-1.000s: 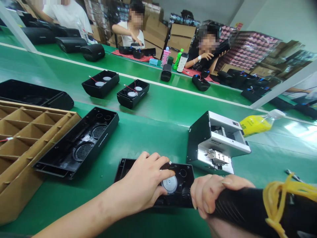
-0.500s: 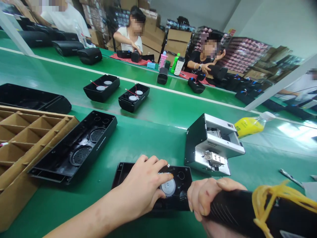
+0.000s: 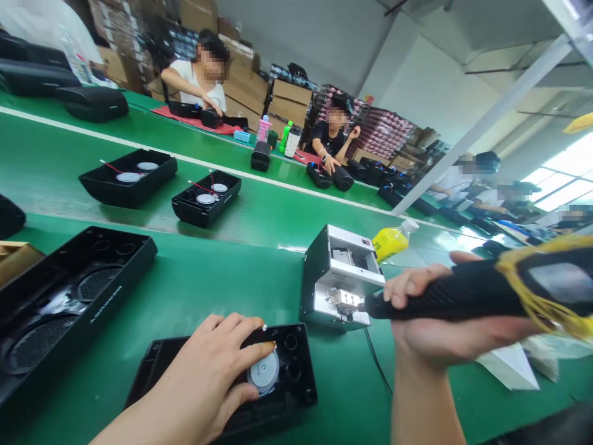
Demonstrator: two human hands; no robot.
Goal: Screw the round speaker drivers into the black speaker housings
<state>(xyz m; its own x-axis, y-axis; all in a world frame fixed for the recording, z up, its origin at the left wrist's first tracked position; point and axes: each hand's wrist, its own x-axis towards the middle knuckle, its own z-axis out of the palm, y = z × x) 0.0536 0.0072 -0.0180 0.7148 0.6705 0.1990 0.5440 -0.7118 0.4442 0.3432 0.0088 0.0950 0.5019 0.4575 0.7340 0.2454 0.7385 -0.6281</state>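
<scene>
My left hand [image 3: 215, 364] rests over a black speaker housing [image 3: 303, 358], thumb and forefinger at the edges of a round silver speaker driver [image 3: 265, 369] inside it. The other fingers cover much of the housing. In my right hand [image 3: 426, 315] is a black electric screwdriver [image 3: 467, 287] with a yellow band tied round it. Its nose points left and meets the front of a silver and black screw feeder [image 3: 345, 266]; whether a screw is on the tip cannot be made out.
An open speaker housing [image 3: 78, 296] with two grilles lies at the left, by a cardboard edge [image 3: 18, 256]. Two housings with drivers and red wires [image 3: 206, 198] sit farther back. A yellow drink bottle [image 3: 391, 241] stands behind the feeder. Co-workers [image 3: 199, 80] sit across the bench.
My right hand has lifted the screwdriver from beside the housing to the screw feeder's front. My left hand stays on the driver. The camera view has turned right.
</scene>
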